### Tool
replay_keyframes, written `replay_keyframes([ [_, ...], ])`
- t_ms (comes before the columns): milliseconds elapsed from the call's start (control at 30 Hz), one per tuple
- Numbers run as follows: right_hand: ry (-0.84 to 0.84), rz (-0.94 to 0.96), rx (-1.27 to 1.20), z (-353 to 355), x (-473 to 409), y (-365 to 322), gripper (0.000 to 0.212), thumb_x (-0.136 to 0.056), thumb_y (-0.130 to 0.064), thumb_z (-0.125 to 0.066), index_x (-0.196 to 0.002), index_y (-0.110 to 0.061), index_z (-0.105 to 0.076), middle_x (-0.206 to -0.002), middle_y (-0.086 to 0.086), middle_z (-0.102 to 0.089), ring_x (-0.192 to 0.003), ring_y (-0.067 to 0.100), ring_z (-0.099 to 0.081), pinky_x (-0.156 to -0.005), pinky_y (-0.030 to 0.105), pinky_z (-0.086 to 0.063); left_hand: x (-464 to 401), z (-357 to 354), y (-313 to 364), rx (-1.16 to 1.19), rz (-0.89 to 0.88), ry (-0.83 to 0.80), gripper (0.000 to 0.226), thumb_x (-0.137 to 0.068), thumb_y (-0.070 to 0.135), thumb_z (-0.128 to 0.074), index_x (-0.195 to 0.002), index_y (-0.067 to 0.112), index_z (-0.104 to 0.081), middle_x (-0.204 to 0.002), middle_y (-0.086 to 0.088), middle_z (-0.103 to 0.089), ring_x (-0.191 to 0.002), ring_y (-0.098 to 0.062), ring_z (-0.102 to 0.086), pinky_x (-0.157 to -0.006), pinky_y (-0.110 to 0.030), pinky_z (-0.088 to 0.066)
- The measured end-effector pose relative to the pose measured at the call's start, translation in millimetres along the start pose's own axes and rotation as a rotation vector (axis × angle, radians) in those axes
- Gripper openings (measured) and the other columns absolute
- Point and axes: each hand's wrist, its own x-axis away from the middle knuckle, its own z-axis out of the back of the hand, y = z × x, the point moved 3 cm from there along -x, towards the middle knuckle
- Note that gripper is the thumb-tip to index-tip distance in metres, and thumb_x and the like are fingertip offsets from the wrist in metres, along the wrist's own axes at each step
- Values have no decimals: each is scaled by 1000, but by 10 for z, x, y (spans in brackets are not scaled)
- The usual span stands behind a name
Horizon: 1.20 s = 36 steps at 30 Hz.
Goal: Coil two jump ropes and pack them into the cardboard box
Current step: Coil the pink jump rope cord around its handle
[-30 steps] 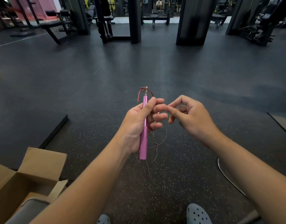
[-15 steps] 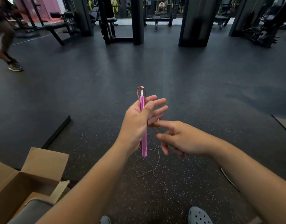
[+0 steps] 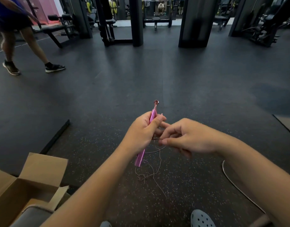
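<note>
Centre frame: left hand (image 3: pixel 141 131) grasps the pink handle (image 3: pixel 145 136) of a jump rope, tilted, swivel end uppermost. Right hand (image 3: pixel 188 138) sits just beside it, fingers curled, pinching the thin cord (image 3: pixel 154 167) (contact point partly hidden). The cord hangs in loose loops towards the speckled floor (image 3: pixel 181 185). Cardboard box (image 3: pixel 28 182) stands open, lower left. A second cord (image 3: pixel 235 187) lies lower right.

The left hand (image 3: pixel 141 133) held the slim pink metal jump-rope handle (image 3: pixel 146 138) tilted above the speckled dark rubber floor (image 3: pixel 181 185), the right hand (image 3: pixel 188 138) just right of it. The thin pinkish cable (image 3: pixel 154 171) hung below them onto the floor. The open brown cardboard box (image 3: pixel 31 182) sat far left, a thin grey cable (image 3: pixel 235 187) right
</note>
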Motion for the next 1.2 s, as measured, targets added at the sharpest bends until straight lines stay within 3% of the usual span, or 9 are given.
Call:
replay_keyframes([
  [67,114,0,74,69,14,7,10,-94,-26,-71,-87,-23,-77,-64,-7,-73,-44,13,-55,-44,20,-42,-9,-1,-20,-81,22,-33,30,-108,28,-48,-107,1,-62,-76,-4,-76,-57,-15,-69,-55,-20,-50],
  [133,238,24,200,105,-11,-3,11,-87,-33,-78,-77,-28,-78,-64,-10,-74,-44,3,-52,-48,15,-38,-30,4,-17,-118,38,-73,35,-109,31,-45,-105,0,-60,-67,-3,-71,-48,-18,-62,-51,-25,-49],
  [233,455,58,305,207,-49,-15,21,-72,-46,-88,-72,-28,-76,-62,-11,-71,-57,1,-61,-56,23,-45,-46,12,23,-163,38,-103,39,-109,34,-43,-100,-1,-59,-59,0,-66,-41,-16,-47,-46,-27,-40],
  [367,417,216,226,281,-63,-46,8,-80,-24,-85,-85,-22,-79,-73,-10,-74,-64,-1,-59,-61,12,-41,-27,32,34,-65,82,-154,40,-108,38,-43,-99,2,-58,-56,8,-39,-45,-11,-32,-42,-23,-28],
  [533,610,251,194,455,-76,36,11,-78,-30,-85,-79,-23,-77,-61,-13,-66,-55,0,-55,-56,10,-36,26,73,64,-41,73,-193,27,-101,38,-58,-93,12,-64,-52,12,-43,-40,-8,-34,-43,-21,-28],
  [667,577,248,231,414,-139,76,8,-86,-28,-80,-82,-25,-73,-64,-18,-62,-62,-4,-54,-59,9,-36,44,67,99,-23,65,-227,25,-106,29,-52,-96,9,-64,-62,-1,-65,-42,-11,-49,-46,-20,-40],
  [767,499,267,237,394,-119,71,7,-87,-22,-79,-89,-22,-71,-74,-12,-64,-67,-7,-54,-63,7,-36,61,45,85,80,101,-248,24,-107,20,-49,-99,2,-63,-77,-14,-75,-58,-20,-69,-56,-27,-57],
  [1033,541,353,359,432,-141,129,8,-86,-28,-79,-88,-25,-73,-79,-11,-63,-74,-2,-54,-68,10,-37,50,73,144,-49,58,-133,32,-105,34,-52,-94,9,-70,-55,3,-54,-40,-11,-38,-41,-21,-32],
  [1200,507,434,395,412,-135,150,4,-89,-25,-76,-90,-21,-74,-77,-19,-56,-75,-5,-53,-69,8,-35,33,104,164,-104,28,-87,28,-101,36,-57,-90,13,-69,-56,3,-58,-37,-9,-39,-41,-21,-33],
])
